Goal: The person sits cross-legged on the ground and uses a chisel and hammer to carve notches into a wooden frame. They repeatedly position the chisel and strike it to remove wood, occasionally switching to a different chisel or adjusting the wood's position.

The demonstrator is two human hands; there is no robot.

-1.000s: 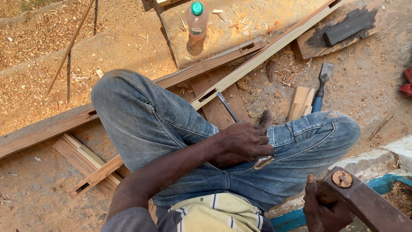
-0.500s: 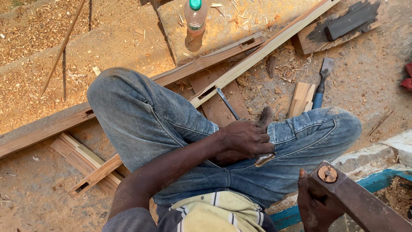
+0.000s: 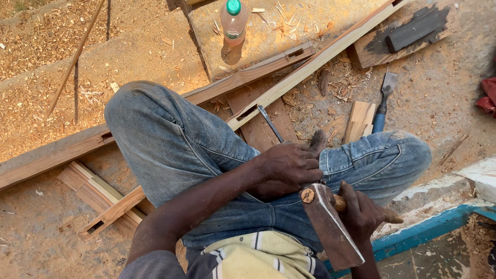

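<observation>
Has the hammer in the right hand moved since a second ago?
Yes. The hammer in the right hand has swung left, toward the left hand resting on the jeans.

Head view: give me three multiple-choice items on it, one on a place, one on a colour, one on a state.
1. Where does the plastic bottle stand?
A. on the sawdust-strewn slab at the top of the view
B. on the person's knee
C. beside the blue ledge

2. What colour is the bottle's cap?
A. red
B. green
C. white

3. What is the right hand doing?
A. lying open and empty
B. gripping the wooden handle of a hammer
C. holding the chisel

Answers: 1 A, it stands upright far above the knees; 2 B, the cap is green; 3 B, its fingers wrap the handle below the metal head.
</observation>
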